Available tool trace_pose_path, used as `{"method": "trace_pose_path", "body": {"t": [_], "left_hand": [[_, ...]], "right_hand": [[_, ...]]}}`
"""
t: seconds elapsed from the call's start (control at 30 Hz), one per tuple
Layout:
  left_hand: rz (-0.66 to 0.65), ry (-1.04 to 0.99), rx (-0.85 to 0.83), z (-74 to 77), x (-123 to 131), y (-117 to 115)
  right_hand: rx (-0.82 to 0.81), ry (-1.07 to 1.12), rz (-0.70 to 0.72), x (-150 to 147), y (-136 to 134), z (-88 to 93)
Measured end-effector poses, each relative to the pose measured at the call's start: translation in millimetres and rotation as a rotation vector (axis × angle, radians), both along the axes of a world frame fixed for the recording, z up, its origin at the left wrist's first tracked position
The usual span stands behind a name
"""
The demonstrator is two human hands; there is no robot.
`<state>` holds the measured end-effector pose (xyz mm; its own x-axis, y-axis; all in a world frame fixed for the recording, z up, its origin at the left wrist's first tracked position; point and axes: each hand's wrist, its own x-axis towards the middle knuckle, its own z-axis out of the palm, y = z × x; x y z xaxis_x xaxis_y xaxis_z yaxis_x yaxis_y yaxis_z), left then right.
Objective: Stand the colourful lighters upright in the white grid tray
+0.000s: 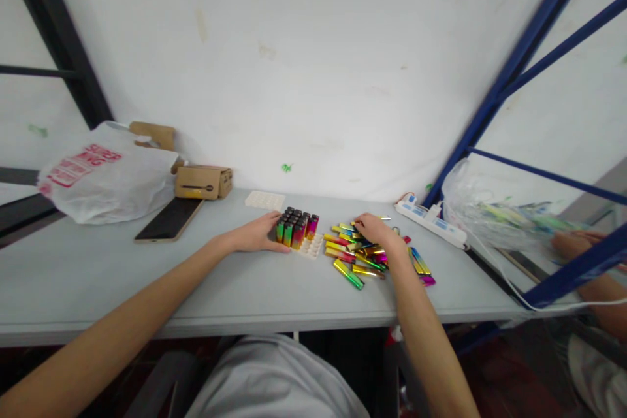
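Shiny rainbow-coloured lighters [289, 232] with black tops stand upright, close together, in a white tray with holes [310, 247]. The tray's front right part shows bare holes. My left hand [260, 233] wraps round the left side of this tray, thumb at the front and fingers behind, against the standing lighters. To the right lies a loose pile of metallic lighters [349, 274] in yellow, green, red and purple. My right hand [375, 230] reaches into the back of the pile, its fingers curled down and closed on a lighter that is mostly hidden.
Another white tray [265, 200] lies by the wall. On the left are a phone [169, 219], a cardboard box [204, 182] and a white plastic bag [112, 173]. A power strip [431, 220] sits back right, by a blue frame [494, 101]. Beyond it, another person's hand [571, 245] shows.
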<state>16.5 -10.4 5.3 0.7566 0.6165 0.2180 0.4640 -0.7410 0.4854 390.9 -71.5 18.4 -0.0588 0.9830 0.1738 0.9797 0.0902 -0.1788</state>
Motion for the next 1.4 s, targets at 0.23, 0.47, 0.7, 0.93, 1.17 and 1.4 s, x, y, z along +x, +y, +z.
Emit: {"method": "trace_pose_path", "body": {"t": [0.23,0.47,0.7,0.93,1.17,1.4], "left_hand": [[0.027,0.019,-0.009,1.4,0,-2],[0.019,0.016,-0.017,2.8,0,-3],[0.038,0.012,-0.027,5.8,1,-7],[0.034,0.009,-0.024,-0.9,1,-1],[0.017,0.004,0.003,-2.7,0,0],[0.009,0.013,-0.011,-2.7,0,0]], "right_hand": [[0.007,0.042,0.015,-1,0,-1.3],[0.194,0.327,0.043,-15,0,1.0],[0.31,0.735,0.135,-46,2,2.7],[0.252,0.892,0.135,-55,4,-0.2],[0.081,1.151,0.271,-67,-5,6.6],[0.079,1.129,0.155,-75,-2,-0.3]]}}
